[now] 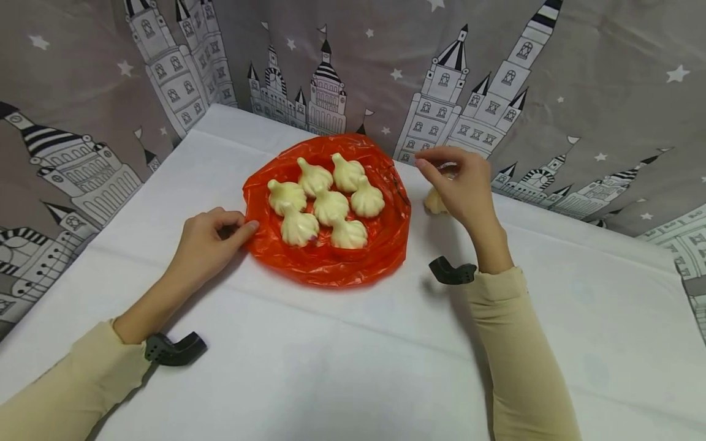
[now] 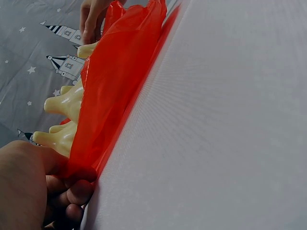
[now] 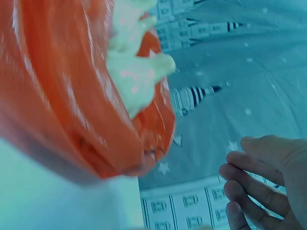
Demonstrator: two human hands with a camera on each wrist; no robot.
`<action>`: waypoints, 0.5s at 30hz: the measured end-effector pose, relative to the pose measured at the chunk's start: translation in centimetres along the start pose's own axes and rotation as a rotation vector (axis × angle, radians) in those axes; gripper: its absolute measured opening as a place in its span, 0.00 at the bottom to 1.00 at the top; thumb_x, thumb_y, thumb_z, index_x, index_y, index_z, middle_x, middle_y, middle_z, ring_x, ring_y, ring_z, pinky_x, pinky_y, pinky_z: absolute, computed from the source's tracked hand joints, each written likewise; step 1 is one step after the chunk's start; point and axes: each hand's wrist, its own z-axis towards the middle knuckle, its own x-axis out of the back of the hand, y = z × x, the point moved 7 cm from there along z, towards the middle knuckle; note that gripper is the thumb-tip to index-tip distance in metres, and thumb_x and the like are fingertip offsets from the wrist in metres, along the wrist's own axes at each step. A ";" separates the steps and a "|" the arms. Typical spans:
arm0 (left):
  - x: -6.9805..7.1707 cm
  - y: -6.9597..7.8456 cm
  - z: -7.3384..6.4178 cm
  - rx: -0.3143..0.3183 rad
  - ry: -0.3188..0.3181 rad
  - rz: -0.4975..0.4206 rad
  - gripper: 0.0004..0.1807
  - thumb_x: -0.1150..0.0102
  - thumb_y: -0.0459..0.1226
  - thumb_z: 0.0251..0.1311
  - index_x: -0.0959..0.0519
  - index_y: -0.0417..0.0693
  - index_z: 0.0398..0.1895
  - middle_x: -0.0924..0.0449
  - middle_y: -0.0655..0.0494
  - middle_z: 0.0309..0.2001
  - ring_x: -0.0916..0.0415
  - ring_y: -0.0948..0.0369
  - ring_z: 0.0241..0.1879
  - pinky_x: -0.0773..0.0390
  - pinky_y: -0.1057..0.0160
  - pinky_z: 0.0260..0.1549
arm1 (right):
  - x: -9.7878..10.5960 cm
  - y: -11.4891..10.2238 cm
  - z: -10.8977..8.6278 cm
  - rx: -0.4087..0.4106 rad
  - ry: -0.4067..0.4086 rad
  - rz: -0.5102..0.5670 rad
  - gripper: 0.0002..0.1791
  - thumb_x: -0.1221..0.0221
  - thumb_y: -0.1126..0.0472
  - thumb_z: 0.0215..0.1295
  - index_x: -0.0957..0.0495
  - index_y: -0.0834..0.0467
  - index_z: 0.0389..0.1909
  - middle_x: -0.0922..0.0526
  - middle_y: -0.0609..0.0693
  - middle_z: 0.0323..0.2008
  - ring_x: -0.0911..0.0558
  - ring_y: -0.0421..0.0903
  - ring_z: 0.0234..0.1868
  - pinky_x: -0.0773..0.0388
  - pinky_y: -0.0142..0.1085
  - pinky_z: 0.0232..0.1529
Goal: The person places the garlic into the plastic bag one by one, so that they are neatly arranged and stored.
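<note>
Several pale yellow garlic bulbs [image 1: 331, 208] sit together in an opened-out red plastic bag [image 1: 325, 269], most with stems pointing up. My left hand [image 1: 212, 236] pinches the bag's left edge between thumb and fingers; the left wrist view shows the red film [image 2: 108, 100] raised beside the bulbs. To the right of the bag, my right hand [image 1: 460, 180] hovers with nothing in its fingers. Its loosely bent fingers also show in the right wrist view, apart from the bag [image 3: 57, 91]. Behind and below that hand is another garlic bulb [image 1: 436, 202], partly hidden by it.
A white cloth [image 1: 331, 367] covers the table. Behind it hangs a grey curtain [image 1: 380, 67] printed with castles and stars, close to the table's back edge. Dark camera mounts [image 1: 175, 349] stick out from both wrists.
</note>
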 end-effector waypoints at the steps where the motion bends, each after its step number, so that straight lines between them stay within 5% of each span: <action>1: -0.1 0.0 0.0 0.000 0.000 -0.001 0.11 0.36 0.41 0.72 0.13 0.42 0.36 0.22 0.47 0.31 0.32 0.54 0.35 0.35 0.66 0.34 | 0.4 0.3 -0.1 -0.006 0.007 0.002 0.11 0.33 0.55 0.72 0.09 0.55 0.48 0.09 0.51 0.44 0.16 0.38 0.43 0.19 0.30 0.48; 15: -0.3 -0.1 0.1 -0.004 -0.002 0.002 0.12 0.36 0.41 0.71 0.13 0.42 0.36 0.23 0.48 0.30 0.32 0.54 0.34 0.35 0.66 0.34 | 3.8 3.8 -1.6 -0.131 0.031 -0.098 0.16 0.32 0.53 0.71 0.11 0.58 0.51 0.10 0.55 0.47 0.17 0.35 0.41 0.23 0.22 0.44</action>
